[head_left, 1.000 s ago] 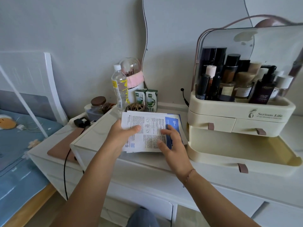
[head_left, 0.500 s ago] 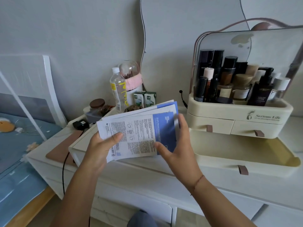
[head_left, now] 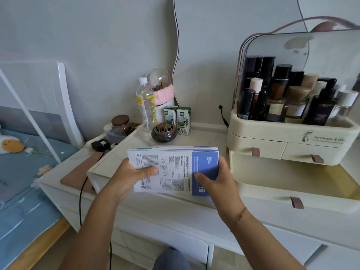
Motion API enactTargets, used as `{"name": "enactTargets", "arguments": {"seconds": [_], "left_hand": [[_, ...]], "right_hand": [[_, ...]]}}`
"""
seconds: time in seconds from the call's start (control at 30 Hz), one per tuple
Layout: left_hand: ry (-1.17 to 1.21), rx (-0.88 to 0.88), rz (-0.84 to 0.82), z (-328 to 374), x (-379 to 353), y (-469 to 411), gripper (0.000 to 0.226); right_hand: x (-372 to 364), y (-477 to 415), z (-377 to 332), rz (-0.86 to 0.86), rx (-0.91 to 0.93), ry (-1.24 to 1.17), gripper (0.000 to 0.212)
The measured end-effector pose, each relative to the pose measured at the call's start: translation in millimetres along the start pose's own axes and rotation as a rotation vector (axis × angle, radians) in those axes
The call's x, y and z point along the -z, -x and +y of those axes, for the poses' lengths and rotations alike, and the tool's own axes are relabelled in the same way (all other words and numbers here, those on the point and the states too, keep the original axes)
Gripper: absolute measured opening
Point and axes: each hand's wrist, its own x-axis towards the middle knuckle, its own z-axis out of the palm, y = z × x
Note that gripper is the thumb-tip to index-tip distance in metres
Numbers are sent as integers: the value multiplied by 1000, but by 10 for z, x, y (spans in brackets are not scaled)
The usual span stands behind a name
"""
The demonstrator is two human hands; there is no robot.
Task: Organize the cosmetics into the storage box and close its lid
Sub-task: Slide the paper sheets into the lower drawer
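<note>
A stack of white and blue face mask packets (head_left: 173, 168) is held flat just above the white dresser top (head_left: 202, 137). My left hand (head_left: 130, 178) grips its left edge and my right hand (head_left: 220, 182) grips its right edge. To the right stands the cream storage box (head_left: 292, 137), with its clear lid (head_left: 321, 53) raised. Its top tray holds several dark bottles and jars (head_left: 282, 94). The large bottom drawer (head_left: 292, 191) is pulled open and looks empty; the two small drawers above it are shut.
At the back of the dresser stand a water bottle (head_left: 145, 108), two green milk cartons (head_left: 178, 119), a dark round burner (head_left: 163, 132), a brush holder with a pink band (head_left: 162, 94) and a brown-lidded jar (head_left: 119, 125). A wavy mirror leans on the wall. A bed lies at the left.
Both hands lifted the packets off the dresser, tilted them up and squared the stack, and now hold it lower and level, closer to the open drawer.
</note>
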Motion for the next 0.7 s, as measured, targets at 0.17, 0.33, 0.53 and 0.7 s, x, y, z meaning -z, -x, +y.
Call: {"name": "enactTargets", "arguments": {"seconds": [0.17, 0.33, 0.53, 0.7], "left_hand": [[45, -34, 38, -48, -52, 53, 55], [18, -128, 71, 161, -140, 120, 54], [94, -144, -49, 627, -817, -83, 33], [-32, 294, -12, 536, -1816, -336, 31]], "right_hand": [[-19, 85, 23, 1, 6, 17, 34], [30, 231, -178, 36, 166, 62, 30], [733, 277, -664, 149, 216, 225, 8], [1588, 102, -676, 380, -217, 375, 21]]}}
